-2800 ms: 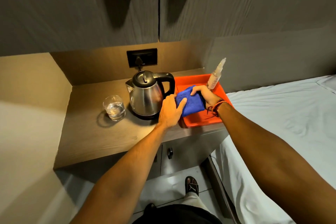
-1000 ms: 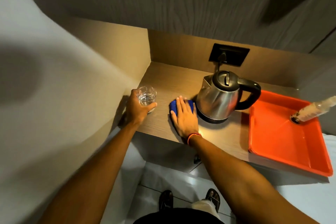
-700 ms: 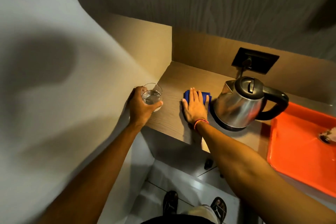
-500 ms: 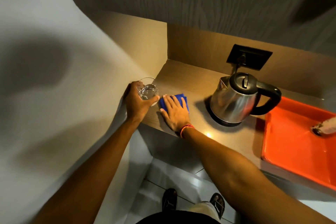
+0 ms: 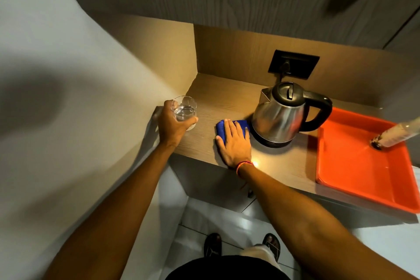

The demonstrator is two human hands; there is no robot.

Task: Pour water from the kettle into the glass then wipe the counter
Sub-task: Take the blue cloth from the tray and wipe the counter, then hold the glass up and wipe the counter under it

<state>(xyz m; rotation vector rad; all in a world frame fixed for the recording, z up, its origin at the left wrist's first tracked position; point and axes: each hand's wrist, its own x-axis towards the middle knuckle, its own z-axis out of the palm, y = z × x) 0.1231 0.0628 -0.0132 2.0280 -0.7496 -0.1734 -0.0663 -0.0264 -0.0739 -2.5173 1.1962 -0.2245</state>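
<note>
We see the glass [image 5: 184, 112] (water in its lower part) wrapped in the left hand [image 5: 171, 124], its grip closed around it at the surface's [image 5: 218, 98] left edge. Just right of that hand, the right hand [image 5: 235, 143] lies flat, fingers spread, on the blue cloth [image 5: 221, 128]. Beyond its fingertips stands the kettle [image 5: 280, 116], then the orange tray [image 5: 354, 166].
</note>
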